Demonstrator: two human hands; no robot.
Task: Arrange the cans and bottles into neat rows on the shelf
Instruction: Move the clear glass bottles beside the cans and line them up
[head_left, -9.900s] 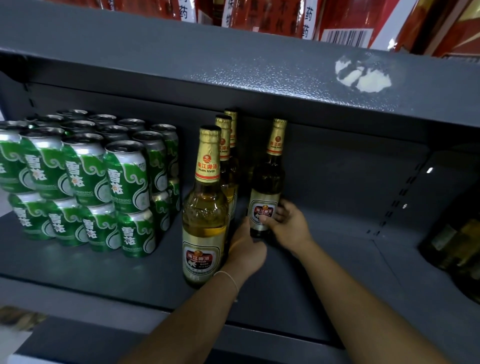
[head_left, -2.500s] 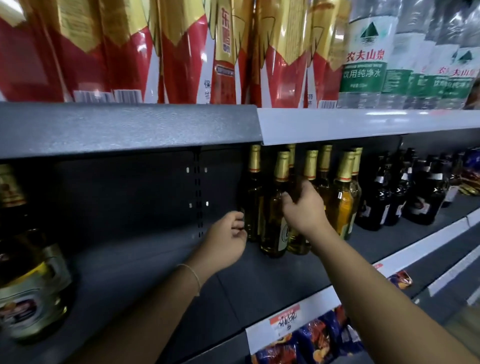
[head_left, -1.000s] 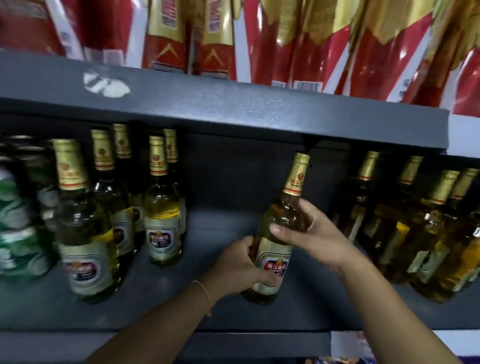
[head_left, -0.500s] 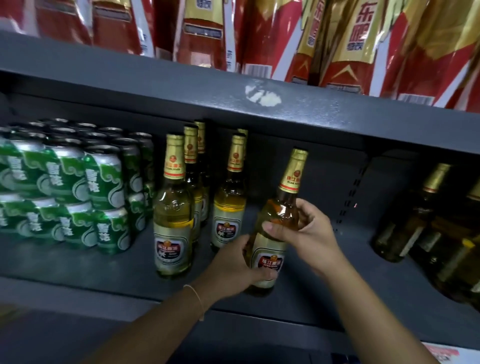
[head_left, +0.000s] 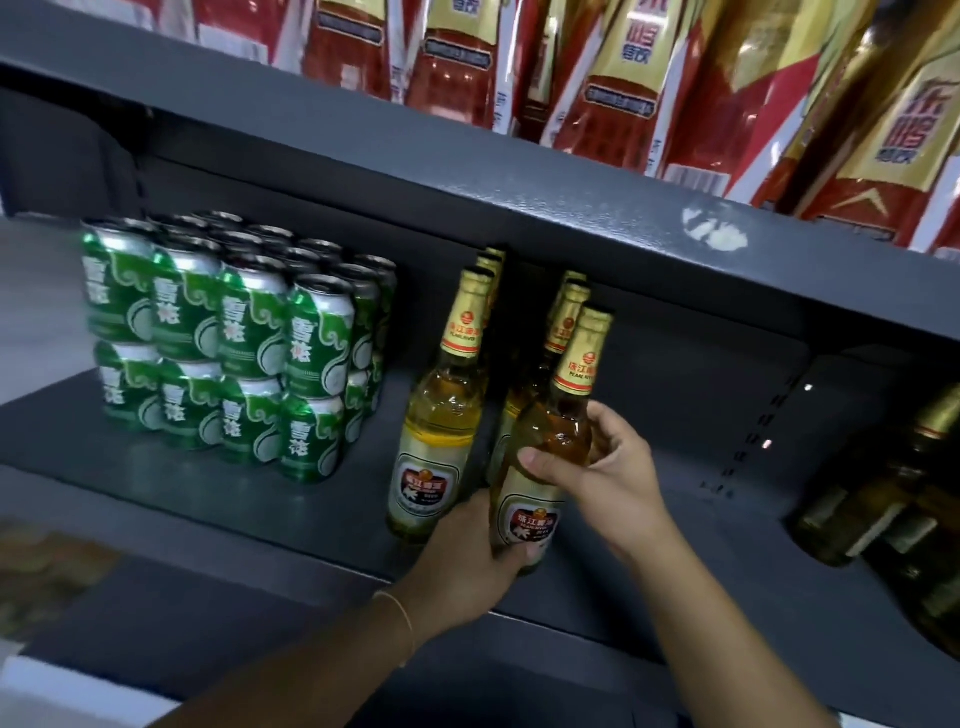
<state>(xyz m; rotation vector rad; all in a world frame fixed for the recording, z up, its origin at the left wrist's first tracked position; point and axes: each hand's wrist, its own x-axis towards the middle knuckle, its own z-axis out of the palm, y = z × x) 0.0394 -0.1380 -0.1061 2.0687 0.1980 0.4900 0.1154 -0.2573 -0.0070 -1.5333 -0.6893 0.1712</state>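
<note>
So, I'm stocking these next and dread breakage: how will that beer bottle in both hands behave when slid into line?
The held bottle looks like full glass, so probably heavy and breakable if knocked against the bottle beside it. Tall with a narrow neck, it may tip; the left hand low and right hand higher likely steady it.

Both forearms come into view bare, no sleeves showing anywhere up to the frame's bottom edge. The left hand (head_left: 462, 556) carries no rings that can be seen, and just behind it a thin, pale cord bracelet (head_left: 402, 618) circles the wrist. The right hand (head_left: 608, 493) is plain, its wrist bare, nails short and unpainted.
</note>
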